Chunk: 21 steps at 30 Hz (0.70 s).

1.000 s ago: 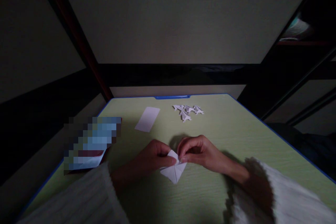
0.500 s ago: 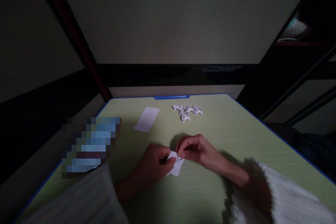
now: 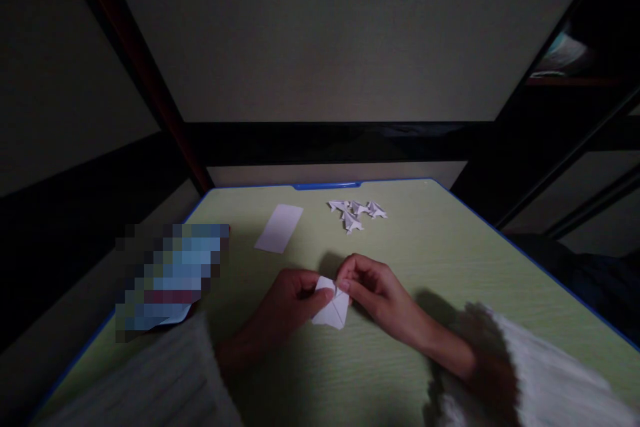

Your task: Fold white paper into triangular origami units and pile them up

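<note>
A small folded piece of white paper (image 3: 331, 314), with crease lines on its face, is held between both hands above the green table (image 3: 450, 267). My left hand (image 3: 293, 300) pinches its left side, thumb on top and fingers beneath. At its upper right edge, my right hand (image 3: 370, 283) grips the paper between thumb and fingertips. Beyond the hands lies a group of several folded white paper figures (image 3: 353, 221), close together. To their left a flat white sheet of paper (image 3: 280, 228) rests on the table.
A blurred-out bluish object (image 3: 175, 280) lies along the table's left edge. The table has a blue rim with a blue handle (image 3: 327, 185) at the far side. Behind it stands a pale panel (image 3: 325, 40); a dark shelf space opens at the right.
The folded paper has turned a little and moved slightly up and left, so more of its creased face shows. Both hands have shifted slightly with it and still grip it.
</note>
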Each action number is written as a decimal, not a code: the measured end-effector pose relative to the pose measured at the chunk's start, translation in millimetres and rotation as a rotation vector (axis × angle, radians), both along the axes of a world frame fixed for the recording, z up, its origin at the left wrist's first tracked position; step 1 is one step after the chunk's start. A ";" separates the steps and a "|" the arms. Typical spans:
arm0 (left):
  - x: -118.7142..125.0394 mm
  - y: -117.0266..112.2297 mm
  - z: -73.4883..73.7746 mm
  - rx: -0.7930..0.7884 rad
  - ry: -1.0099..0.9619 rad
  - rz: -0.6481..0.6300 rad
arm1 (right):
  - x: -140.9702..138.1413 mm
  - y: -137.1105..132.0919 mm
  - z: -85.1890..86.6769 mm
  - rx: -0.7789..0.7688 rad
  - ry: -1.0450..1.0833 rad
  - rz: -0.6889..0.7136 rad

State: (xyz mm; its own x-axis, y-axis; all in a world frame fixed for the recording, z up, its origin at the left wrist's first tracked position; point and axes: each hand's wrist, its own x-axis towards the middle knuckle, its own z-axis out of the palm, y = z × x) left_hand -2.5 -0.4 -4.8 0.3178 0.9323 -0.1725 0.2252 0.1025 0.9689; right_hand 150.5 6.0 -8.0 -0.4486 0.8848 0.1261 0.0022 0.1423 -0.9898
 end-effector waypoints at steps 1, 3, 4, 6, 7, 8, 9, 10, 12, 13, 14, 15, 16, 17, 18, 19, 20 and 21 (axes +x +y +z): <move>-0.5 0.3 -0.1 0.003 0.009 -0.002 | -0.3 -0.3 -0.2 0.000 0.005 -0.003; -1.1 0.8 -1.0 0.004 0.023 -0.012 | -1.1 -0.9 -0.8 -0.001 0.012 -0.018; -1.2 0.9 -1.7 0.000 0.024 -0.014 | -1.6 -1.3 -1.1 -0.004 0.011 -0.029; -1.1 0.9 -3.0 -0.008 0.019 -0.023 | -2.6 -2.3 -1.4 -0.010 0.002 -0.058; -0.9 0.9 -3.3 -0.009 0.018 -0.028 | -3.1 -2.8 -1.4 -0.013 -0.005 -0.071; -0.7 0.8 -3.3 -0.009 0.020 -0.032 | -3.5 -3.3 -1.2 -0.014 -0.014 -0.082; -0.5 0.6 -2.9 -0.007 0.024 -0.035 | -3.8 -3.8 -0.9 -0.012 -0.022 -0.089; -0.3 0.4 -2.2 -0.005 0.030 -0.035 | -4.0 -4.1 -0.5 -0.008 -0.030 -0.093; 0.2 -0.2 -0.1 0.002 0.035 -0.016 | -4.2 -4.8 0.5 0.004 -0.051 -0.098; 0.3 -0.5 1.0 0.000 0.030 -0.005 | -4.3 -5.0 1.0 0.013 -0.060 -0.102; 0.5 -0.9 1.9 -0.007 0.018 0.000 | -4.3 -5.2 1.5 0.020 -0.068 -0.105; 0.7 -1.2 2.5 -0.017 0.004 -0.003 | -4.3 -5.4 1.8 0.025 -0.075 -0.108; 0.9 -1.5 2.8 -0.025 -0.008 -0.010 | -4.4 -5.5 2.0 0.028 -0.078 -0.112; 1.1 -1.6 2.7 -0.033 -0.018 -0.017 | -4.4 -5.4 2.0 0.028 -0.078 -0.113; 1.3 -1.5 2.3 -0.038 -0.022 -0.023 | -4.4 -5.2 1.8 0.023 -0.075 -0.111; 1.5 -1.4 1.7 -0.040 -0.022 -0.027 | -4.3 -4.9 1.6 0.013 -0.069 -0.107; 1.7 -1.1 0.9 -0.036 -0.021 -0.026 | -4.1 -4.5 1.2 0.001 -0.059 -0.103; 1.8 -0.8 0.1 -0.029 -0.015 -0.025 | -4.0 -3.9 0.7 -0.012 -0.048 -0.098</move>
State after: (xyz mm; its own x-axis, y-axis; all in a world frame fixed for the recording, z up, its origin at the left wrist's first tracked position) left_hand -0.7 -1.1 -4.7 0.3434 0.9188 -0.1945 0.2134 0.1253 0.9689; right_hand 146.6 2.1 -7.3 -0.3654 0.9259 0.0961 0.0625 0.1274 -0.9899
